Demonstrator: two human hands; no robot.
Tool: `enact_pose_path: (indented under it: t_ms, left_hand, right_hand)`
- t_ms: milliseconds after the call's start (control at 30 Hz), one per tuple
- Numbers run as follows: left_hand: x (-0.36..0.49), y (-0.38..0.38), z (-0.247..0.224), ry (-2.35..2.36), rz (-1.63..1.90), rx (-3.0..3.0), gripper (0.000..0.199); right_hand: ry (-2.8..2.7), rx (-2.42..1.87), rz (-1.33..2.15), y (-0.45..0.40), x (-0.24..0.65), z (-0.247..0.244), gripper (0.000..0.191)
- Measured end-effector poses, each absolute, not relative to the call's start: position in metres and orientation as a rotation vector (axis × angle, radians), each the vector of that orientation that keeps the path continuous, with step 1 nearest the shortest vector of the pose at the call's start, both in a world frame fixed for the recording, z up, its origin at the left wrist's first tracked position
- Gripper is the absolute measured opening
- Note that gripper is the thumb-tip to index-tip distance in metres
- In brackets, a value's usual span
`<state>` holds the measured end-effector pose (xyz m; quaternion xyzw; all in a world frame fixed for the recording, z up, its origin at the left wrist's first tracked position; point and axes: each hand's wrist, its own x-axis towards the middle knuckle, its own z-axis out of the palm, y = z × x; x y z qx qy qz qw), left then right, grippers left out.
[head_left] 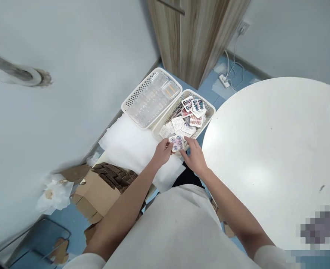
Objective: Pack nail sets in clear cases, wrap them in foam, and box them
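Between my hands, over the near rim of a white basket, is a small white card with blue and purple oval pieces in rows [176, 143]. My left hand [162, 152] is closed on its left edge, the thumb on the card's face. At the card's right edge my right hand [194, 155] pinches it between thumb and fingers. Beyond them, the white perforated basket [211, 109] holds many similar cards, some with dark green pieces [198, 105], some with pinkish ones [196, 120]. Several lie turned to a printed white side [177, 123].
A second white basket [130, 100] with clear plastic boxes [148, 99] adjoins on the left. White foam sheeting [125, 138] lies below it. A cardboard box [100, 190] stands at lower left, a round white table [265, 142] at right, and a wooden cabinet [190, 37] behind.
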<state>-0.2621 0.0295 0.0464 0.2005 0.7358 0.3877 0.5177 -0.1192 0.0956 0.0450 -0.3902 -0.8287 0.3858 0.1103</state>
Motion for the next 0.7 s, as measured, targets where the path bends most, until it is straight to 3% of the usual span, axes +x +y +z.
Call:
enact_pose_path:
  t_ms: [300,700]
  left_hand:
    - [-0.212,-0.035,0.089,1.470,1.081,0.653,0.029]
    - [-0.122,-0.044,0.128,1.153,0.830,1.113,0.036]
  right_hand:
    - [-2.002,-1.181,1.443,0.024,-0.058,0.087,0.060]
    - [-1.226,-1.253,1.625,-0.045,0.059,0.119,0.032]
